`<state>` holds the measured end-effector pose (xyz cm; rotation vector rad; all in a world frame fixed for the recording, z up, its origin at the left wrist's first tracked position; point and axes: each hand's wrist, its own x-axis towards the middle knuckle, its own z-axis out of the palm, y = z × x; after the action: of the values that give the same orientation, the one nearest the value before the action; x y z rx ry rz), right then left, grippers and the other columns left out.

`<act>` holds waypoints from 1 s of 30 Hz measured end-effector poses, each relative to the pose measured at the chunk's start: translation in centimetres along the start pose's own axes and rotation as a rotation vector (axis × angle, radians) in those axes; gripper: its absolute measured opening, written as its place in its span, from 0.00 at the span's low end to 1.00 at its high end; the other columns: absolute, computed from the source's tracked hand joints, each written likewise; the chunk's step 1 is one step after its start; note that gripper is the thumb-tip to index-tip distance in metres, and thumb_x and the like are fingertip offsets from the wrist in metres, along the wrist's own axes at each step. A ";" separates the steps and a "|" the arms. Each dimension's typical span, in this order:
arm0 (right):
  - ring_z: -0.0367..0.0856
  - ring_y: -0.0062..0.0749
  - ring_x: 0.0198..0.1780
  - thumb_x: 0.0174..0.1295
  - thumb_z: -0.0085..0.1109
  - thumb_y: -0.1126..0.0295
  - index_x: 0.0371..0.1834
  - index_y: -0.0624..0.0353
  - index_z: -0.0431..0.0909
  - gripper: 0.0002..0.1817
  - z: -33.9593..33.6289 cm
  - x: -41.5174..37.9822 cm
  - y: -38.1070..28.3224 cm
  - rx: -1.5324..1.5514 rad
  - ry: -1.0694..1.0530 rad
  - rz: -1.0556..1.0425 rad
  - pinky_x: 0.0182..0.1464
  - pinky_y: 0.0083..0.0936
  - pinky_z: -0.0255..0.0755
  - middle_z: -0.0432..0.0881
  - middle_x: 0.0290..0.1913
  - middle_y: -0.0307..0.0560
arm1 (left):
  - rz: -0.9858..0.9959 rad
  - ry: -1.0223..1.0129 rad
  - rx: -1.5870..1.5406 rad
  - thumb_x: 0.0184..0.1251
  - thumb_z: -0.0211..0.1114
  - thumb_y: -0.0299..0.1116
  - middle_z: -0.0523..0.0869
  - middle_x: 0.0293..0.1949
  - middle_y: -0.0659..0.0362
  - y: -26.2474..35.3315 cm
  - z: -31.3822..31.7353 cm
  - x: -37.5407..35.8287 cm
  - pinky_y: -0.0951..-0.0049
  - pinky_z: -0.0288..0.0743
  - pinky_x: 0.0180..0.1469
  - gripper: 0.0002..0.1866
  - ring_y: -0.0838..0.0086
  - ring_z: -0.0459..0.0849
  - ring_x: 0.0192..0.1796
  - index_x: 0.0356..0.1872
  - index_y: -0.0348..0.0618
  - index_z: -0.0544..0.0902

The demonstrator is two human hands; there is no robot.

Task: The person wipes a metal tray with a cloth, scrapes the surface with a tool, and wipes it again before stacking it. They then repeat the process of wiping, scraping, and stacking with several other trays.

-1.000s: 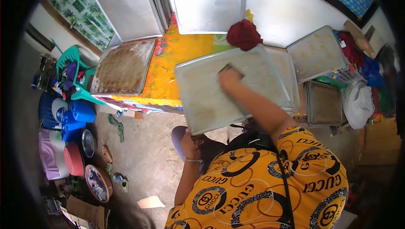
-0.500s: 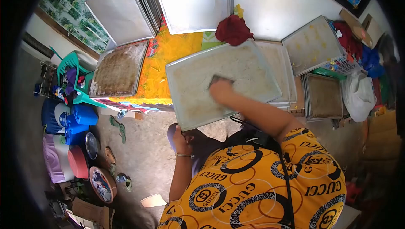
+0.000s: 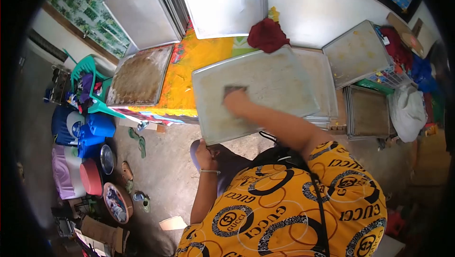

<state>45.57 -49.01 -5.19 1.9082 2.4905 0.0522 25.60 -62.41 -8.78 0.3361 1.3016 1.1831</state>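
A large metal baking tray [image 3: 279, 79] lies tilted over the table's front edge. My left hand [image 3: 204, 151] grips its near left corner from below. My right hand [image 3: 235, 101] presses a small dark scrubbing pad [image 3: 234, 89] flat on the tray's left half. The tray's surface looks smeared and dull around the pad.
A crusted brown tray [image 3: 138, 76] lies on the orange tablecloth [image 3: 199, 63] at left. Clean trays [image 3: 222, 1] lean against the wall. A dark red cloth [image 3: 268, 34] sits behind my tray. Stacked trays [image 3: 367, 112] stand at right. Blue jerrycans [image 3: 92, 129], bowls and sandals cover the floor at left.
My right hand has slid the pad from the tray's upper middle down and to the left. My left hand has kept its hold on the corner.
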 end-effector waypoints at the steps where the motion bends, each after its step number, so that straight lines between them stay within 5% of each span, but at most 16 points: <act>1: 0.84 0.48 0.41 0.56 0.50 0.70 0.37 0.60 0.84 0.13 0.1 -1.2 -3.5 0.007 0.121 -0.063 0.41 0.46 0.77 0.84 0.40 0.58 | 0.003 0.010 0.024 0.73 0.49 0.44 0.74 0.17 0.61 0.3 0.0 0.2 0.75 0.69 0.16 0.16 0.82 0.60 0.09 0.33 0.42 0.76; 2: 0.84 0.48 0.41 0.56 0.49 0.70 0.35 0.60 0.84 0.13 0.2 -1.9 -5.2 0.019 0.243 -0.128 0.40 0.47 0.77 0.84 0.40 0.58 | 0.009 0.026 0.051 0.73 0.50 0.43 0.74 0.17 0.62 0.6 -0.2 0.4 0.75 0.69 0.16 0.16 0.82 0.60 0.09 0.33 0.42 0.76; 5: 0.84 0.46 0.40 0.56 0.49 0.70 0.33 0.61 0.84 0.12 -0.9 2.2 0.0 0.176 -0.046 -0.160 0.39 0.43 0.77 0.84 0.37 0.56 | 0.024 0.063 0.069 0.73 0.51 0.43 0.73 0.16 0.62 1.3 -0.4 0.2 0.75 0.69 0.17 0.16 0.81 0.60 0.09 0.33 0.42 0.77; 7: 0.84 0.45 0.41 0.55 0.50 0.69 0.32 0.60 0.84 0.12 -0.9 3.7 6.3 0.120 -0.066 0.055 0.39 0.42 0.77 0.85 0.39 0.54 | 0.028 0.066 0.049 0.72 0.53 0.43 0.73 0.16 0.61 2.0 0.1 0.3 0.74 0.67 0.16 0.16 0.80 0.60 0.09 0.32 0.41 0.77; 10: 0.82 0.47 0.46 0.57 0.49 0.74 0.42 0.58 0.83 0.14 -3.5 1.8 12.3 0.174 -0.033 0.192 0.46 0.41 0.76 0.83 0.44 0.55 | -0.006 0.089 -0.007 0.72 0.53 0.44 0.73 0.15 0.60 3.2 -0.4 2.9 0.73 0.66 0.16 0.17 0.80 0.60 0.09 0.32 0.40 0.77; 12: 0.81 0.51 0.46 0.57 0.47 0.74 0.45 0.58 0.82 0.16 -5.3 -0.7 15.3 0.230 -0.059 0.095 0.49 0.40 0.74 0.82 0.44 0.58 | -0.065 0.117 -0.043 0.71 0.54 0.41 0.79 0.20 0.55 4.6 -0.3 4.7 0.70 0.69 0.18 0.16 0.76 0.62 0.11 0.32 0.38 0.78; 14: 0.80 0.52 0.46 0.57 0.45 0.75 0.48 0.55 0.80 0.18 -6.5 -4.1 17.7 0.364 -0.033 0.034 0.49 0.40 0.73 0.82 0.44 0.58 | -0.056 0.034 0.031 0.69 0.57 0.42 0.81 0.35 0.54 5.7 -1.8 7.6 0.57 0.73 0.41 0.15 0.71 0.76 0.28 0.45 0.40 0.77; 16: 0.80 0.52 0.43 0.57 0.43 0.76 0.52 0.51 0.79 0.21 -7.5 -8.7 18.9 0.573 0.073 0.013 0.47 0.40 0.74 0.82 0.44 0.58 | 0.666 0.174 0.417 0.62 0.64 0.42 0.71 0.61 0.47 6.4 1.4 6.1 0.50 0.67 0.58 0.29 0.60 0.76 0.55 0.62 0.42 0.68; 18: 0.80 0.49 0.45 0.56 0.44 0.77 0.56 0.49 0.76 0.24 -7.5 -13.2 18.2 0.475 0.062 0.091 0.48 0.40 0.73 0.81 0.46 0.56 | 1.125 0.187 1.181 0.55 0.70 0.43 0.61 0.68 0.43 6.3 3.7 4.7 0.41 0.54 0.66 0.45 0.51 0.59 0.71 0.71 0.43 0.55; 20: 0.78 0.46 0.49 0.56 0.46 0.77 0.63 0.46 0.70 0.28 -5.9 -17.7 15.8 0.434 0.187 0.008 0.52 0.36 0.73 0.79 0.51 0.55 | 1.078 -0.194 1.788 0.50 0.73 0.42 0.56 0.72 0.48 5.6 8.6 -1.0 0.36 0.45 0.68 0.48 0.47 0.49 0.74 0.72 0.54 0.55; 22: 0.71 0.51 0.60 0.59 0.49 0.72 0.64 0.44 0.68 0.27 -5.9 -21.6 11.8 0.213 -0.054 0.003 0.59 0.36 0.70 0.72 0.60 0.51 | 1.215 -0.526 1.886 0.49 0.73 0.41 0.54 0.73 0.52 3.2 12.0 -4.1 0.33 0.42 0.67 0.47 0.48 0.45 0.75 0.71 0.58 0.57; 25: 0.64 0.59 0.65 0.61 0.48 0.69 0.66 0.44 0.65 0.27 -3.6 -25.0 9.1 0.169 -0.136 -0.046 0.66 0.44 0.61 0.66 0.65 0.57 | 1.371 -0.673 1.852 0.55 0.66 0.37 0.56 0.72 0.49 -1.7 14.1 -2.1 0.31 0.47 0.65 0.40 0.45 0.52 0.73 0.71 0.55 0.59; 30: 0.63 0.62 0.66 0.62 0.46 0.69 0.67 0.49 0.63 0.27 -1.8 -25.9 9.6 0.093 -0.075 -0.004 0.67 0.46 0.58 0.65 0.65 0.61 | 1.353 -0.509 1.952 0.63 0.51 0.30 0.62 0.69 0.43 -5.2 16.3 0.5 0.31 0.59 0.59 0.33 0.36 0.64 0.65 0.71 0.54 0.57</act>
<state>61.55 -71.60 -3.57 1.9006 2.4892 -0.1353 42.03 -57.74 -7.95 2.9843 1.2560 0.1631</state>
